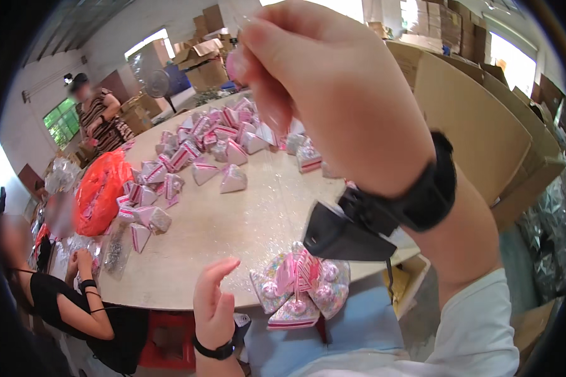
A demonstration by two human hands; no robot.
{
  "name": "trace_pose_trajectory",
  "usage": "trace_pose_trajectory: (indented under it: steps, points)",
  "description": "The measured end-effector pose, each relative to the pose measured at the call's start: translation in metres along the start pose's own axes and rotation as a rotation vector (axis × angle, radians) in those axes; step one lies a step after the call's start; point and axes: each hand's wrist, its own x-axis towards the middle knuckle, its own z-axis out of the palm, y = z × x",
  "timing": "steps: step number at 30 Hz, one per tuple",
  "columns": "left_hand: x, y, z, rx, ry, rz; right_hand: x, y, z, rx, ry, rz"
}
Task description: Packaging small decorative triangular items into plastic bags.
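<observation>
My right hand (289,69) is raised high in front of me, its thumb and fingers pinched together. A thin strand seems to show at the fingertips, but what they hold is too fine to make out. A black strap with a dark attachment (343,234) sits on that wrist. Below, at the table's near edge over my lap, is a cluster of toy cake slices (299,292) with speckled tops, pink-striped sides and pink tags in the middle. To its left, my left hand (215,301) is held up with fingers apart, holding nothing and not touching the cluster.
Many loose pink-and-white cake slices (233,179) cover the far and left parts of the round table (233,232). A red plastic bag (104,191) lies at the left edge. One person sits at the left; another stands behind. Cardboard boxes (478,119) stand at the right.
</observation>
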Motion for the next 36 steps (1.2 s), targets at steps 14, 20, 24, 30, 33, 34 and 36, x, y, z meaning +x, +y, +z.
trace_pose_trajectory:
  steps: [14,20,24,30,33,34,36]
  points:
    - [0.091,0.009,0.041,-0.224,-0.484,-0.223,0.088,-0.003,0.012,-1.606,0.081,-0.966]
    - [0.113,0.006,0.03,-0.209,-0.387,-0.256,0.107,0.002,-0.007,-1.777,0.093,-0.849]
    - [0.139,0.005,0.022,-0.1,-0.451,-0.226,0.114,0.025,-0.04,-2.088,-0.07,-0.916]
    - [0.142,-0.023,-0.043,-0.214,-0.371,-0.322,0.092,0.075,-0.07,-1.643,-0.111,-0.657]
    - [0.143,-0.025,-0.049,-0.489,-0.26,-0.375,0.065,0.12,-0.089,-1.108,0.103,-0.432]
    - [0.142,-0.029,-0.055,-0.596,-0.211,-0.374,0.055,0.132,-0.082,-1.015,0.1,-0.315]
    - [0.146,-0.06,-0.082,-0.907,-0.343,-0.276,0.035,0.157,-0.062,-0.888,0.085,-0.172]
